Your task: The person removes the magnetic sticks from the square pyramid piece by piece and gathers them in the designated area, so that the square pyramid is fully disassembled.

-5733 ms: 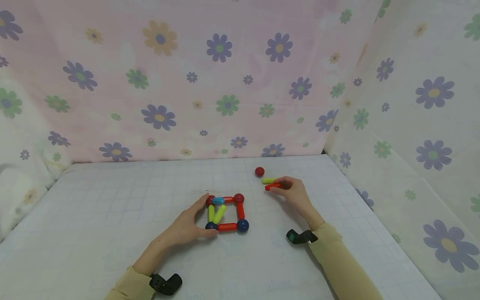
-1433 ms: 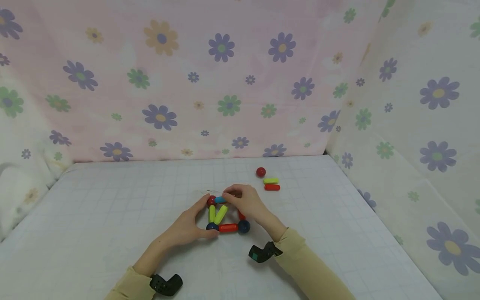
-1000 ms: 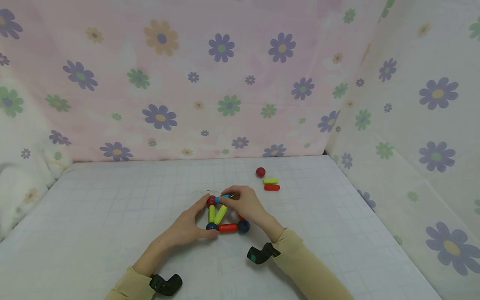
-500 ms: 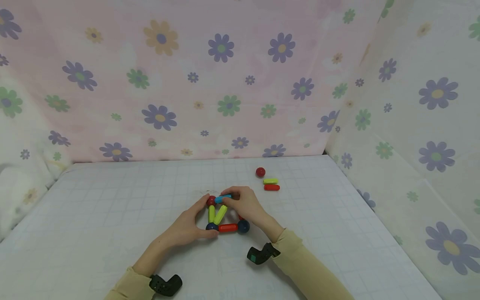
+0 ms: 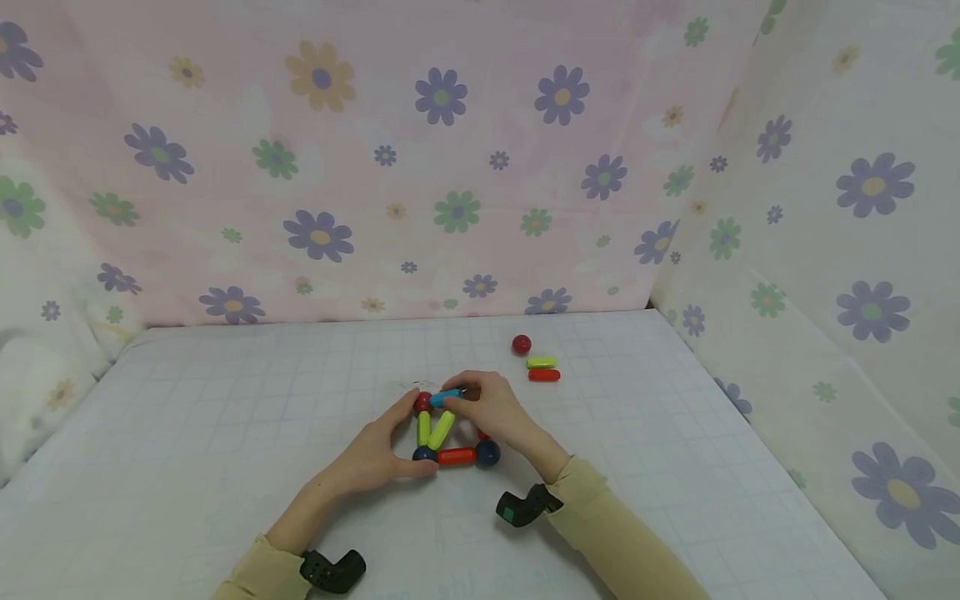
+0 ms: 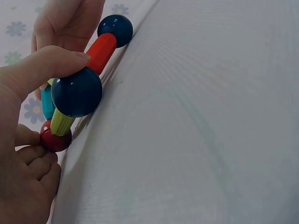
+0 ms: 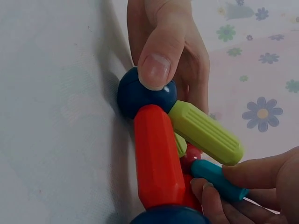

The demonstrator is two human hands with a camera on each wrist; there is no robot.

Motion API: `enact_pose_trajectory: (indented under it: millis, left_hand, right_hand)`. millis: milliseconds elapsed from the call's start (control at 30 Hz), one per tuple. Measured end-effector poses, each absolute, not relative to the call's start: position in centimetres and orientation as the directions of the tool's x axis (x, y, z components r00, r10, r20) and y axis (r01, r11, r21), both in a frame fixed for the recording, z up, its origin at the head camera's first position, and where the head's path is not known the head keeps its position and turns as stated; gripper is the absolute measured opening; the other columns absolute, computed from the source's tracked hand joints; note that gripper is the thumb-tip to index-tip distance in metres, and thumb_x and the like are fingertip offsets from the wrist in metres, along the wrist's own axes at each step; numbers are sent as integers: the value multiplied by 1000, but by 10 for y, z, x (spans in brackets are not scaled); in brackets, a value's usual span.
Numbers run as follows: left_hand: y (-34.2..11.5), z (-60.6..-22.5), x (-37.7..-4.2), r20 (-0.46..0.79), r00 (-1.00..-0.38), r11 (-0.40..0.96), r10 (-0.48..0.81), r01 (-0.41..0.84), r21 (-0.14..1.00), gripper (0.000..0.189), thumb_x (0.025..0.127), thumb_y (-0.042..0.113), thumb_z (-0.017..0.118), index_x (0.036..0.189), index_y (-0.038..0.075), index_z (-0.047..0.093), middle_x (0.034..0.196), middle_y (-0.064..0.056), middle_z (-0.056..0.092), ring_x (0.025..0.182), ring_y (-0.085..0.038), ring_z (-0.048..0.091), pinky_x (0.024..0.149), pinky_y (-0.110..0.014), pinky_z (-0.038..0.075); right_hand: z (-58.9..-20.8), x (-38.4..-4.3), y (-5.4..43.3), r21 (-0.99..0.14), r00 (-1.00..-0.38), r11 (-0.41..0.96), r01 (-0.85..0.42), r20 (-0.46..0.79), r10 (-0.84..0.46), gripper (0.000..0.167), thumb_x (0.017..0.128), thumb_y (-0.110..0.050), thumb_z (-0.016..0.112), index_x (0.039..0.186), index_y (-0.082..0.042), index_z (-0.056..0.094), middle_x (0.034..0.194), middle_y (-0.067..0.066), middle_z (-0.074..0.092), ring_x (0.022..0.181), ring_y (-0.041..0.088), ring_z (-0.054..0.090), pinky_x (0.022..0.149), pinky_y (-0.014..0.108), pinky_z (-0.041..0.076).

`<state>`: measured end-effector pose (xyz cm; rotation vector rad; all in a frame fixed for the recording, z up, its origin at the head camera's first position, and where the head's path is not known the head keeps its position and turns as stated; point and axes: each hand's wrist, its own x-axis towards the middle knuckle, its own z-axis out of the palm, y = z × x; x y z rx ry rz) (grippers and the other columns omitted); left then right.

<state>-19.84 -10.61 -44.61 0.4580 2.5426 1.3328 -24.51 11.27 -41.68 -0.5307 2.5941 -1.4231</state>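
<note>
The blue plastic rod [image 5: 446, 397], pinched by the right hand [image 5: 495, 408], meets a red ball [image 5: 423, 402] at the ball-and-rod frame's [image 5: 456, 456] eleven o'clock; the left hand [image 5: 375, 450] clasps its nine-o'clock side. Base seems joined; loose ball [image 5: 521, 343], lime rod [image 5: 542, 362], red rod [image 5: 543, 375] lie unused at one o'clock.
</note>
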Motion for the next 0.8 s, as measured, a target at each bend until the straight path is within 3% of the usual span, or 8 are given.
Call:
enact_pose_trajectory:
  millis: [233,567,800]
  left_hand:
    - [-105,-446,-198,-59,-924,532,378,165,831,109,76,45,85,161,18,21,165,-8,25,152,-33,23,120,-57,25]
    - [-104,-447,-198,-63,-928,527,367,152,836,109,76,45,85,161,19,22,164,-7,27,152,-32,24,120,-58,25]
    - [-104,-448,-198,-67,-930,539,362,151,828,108,76,44,85,161,20,22,164,-6,27,152,-32,25,120,-57,26]
  right_hand:
    - [-417,-248,117,-856,-929,461,-233,56,-365,21,97,-15,65,116,-7,71,111,7,73,96,17,69,89,34,57]
    - [-412,-247,139,-865,-926,449,-223,45,-375,22,96,-22,68,116,-13,72,110,2,73,96,16,69,88,31,57]
    - [-412,-243,159,-890,-939,424,-165,11,-342,24,94,-24,71,116,-15,72,113,3,72,101,17,69,97,39,54]
